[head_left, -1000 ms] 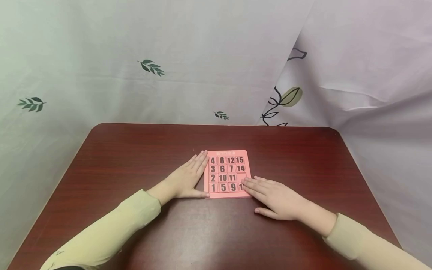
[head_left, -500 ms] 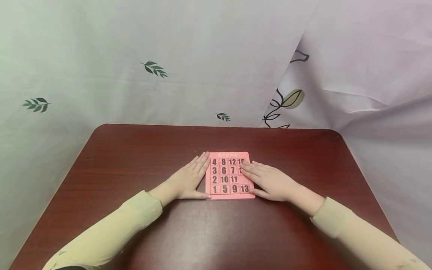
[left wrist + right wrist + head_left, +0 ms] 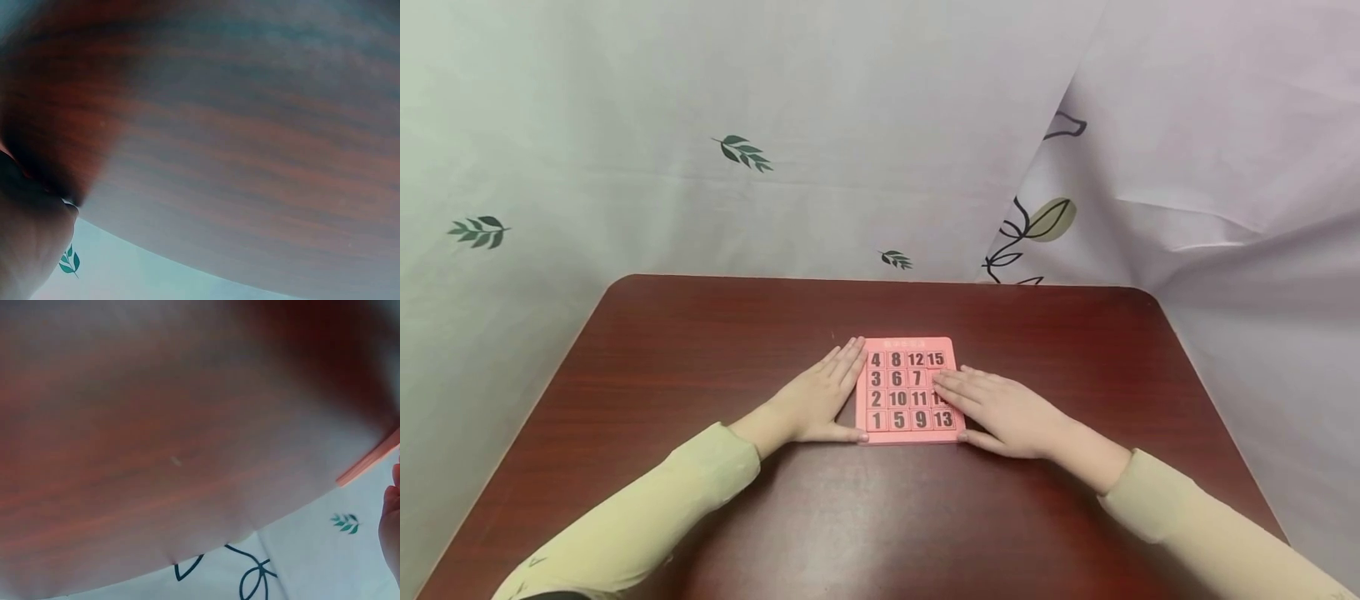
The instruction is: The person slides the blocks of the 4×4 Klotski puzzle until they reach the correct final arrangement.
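From the head view, the puzzle (image 3: pixel 907 389) lies flat on the bench (image 3: pixel 760 333), with the curtain (image 3: pixel 625 167) beyond it. The left grip (image 3: pixel 820 404) rests along its left edge, spread wide, fingers straight and curled round nothing. The right grip (image 3: pixel 1011 414) lies at its right edge, fingertips straight over the right end of its middle rows and partly hiding a tile (image 3: pixel 937 398); it pinches nothing, and its thumb is at or just beside the lower right corner.

I'd judge the puzzle light, stiff and thin, probably plastic, and prone to skid on the glossy bench. Its side rims look the best place to brace. The tiles look smooth and small, so a flat fingertip pressed lightly on top should slide one better than a pinch.

The left wrist view shows blurred bench and a bit of hand; I can't make out the puzzle there.

In the right wrist view the puzzle's slim edge shows, with fingers just beside it.
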Tool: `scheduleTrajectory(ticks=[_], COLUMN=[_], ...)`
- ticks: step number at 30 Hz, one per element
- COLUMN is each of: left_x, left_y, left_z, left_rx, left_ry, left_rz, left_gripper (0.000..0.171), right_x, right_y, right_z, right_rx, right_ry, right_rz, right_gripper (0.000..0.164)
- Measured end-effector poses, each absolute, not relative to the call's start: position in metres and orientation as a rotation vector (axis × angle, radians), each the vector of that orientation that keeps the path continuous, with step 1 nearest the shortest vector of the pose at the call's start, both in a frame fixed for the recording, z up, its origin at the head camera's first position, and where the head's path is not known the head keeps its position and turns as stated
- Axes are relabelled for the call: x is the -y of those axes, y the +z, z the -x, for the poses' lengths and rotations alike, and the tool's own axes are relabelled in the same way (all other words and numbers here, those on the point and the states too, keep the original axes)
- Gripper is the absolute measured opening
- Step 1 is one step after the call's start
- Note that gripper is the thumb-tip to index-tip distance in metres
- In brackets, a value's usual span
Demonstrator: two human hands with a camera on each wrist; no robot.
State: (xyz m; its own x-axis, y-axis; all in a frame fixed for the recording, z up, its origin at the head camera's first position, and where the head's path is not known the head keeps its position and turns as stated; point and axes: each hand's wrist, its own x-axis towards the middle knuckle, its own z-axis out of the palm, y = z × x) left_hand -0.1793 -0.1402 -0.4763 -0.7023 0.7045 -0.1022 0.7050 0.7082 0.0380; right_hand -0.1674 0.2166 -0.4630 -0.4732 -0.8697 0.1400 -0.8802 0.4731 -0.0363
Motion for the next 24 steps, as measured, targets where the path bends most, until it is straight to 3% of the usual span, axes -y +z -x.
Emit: scheduleTrajectory(ticks=[10, 24], left_x=[0.139, 0.139], left_y=[-0.476, -0.478], left_z=[0.178, 0.180], left_rx=[-2.799, -2.812], left_ry=[-0.024, -0.027], left_rz=[-1.155, -1.168], left_gripper=[0.129, 0.129], right_x=[-0.207, -0.214], right_y=[-0.463, -0.464], right_z=[0.204, 0.180], right_rx=[2.781, 2.719], right_ry=[0.137, 0.152], right_rz=[-1.430, -1.505], right_gripper=[0.071, 0.073])
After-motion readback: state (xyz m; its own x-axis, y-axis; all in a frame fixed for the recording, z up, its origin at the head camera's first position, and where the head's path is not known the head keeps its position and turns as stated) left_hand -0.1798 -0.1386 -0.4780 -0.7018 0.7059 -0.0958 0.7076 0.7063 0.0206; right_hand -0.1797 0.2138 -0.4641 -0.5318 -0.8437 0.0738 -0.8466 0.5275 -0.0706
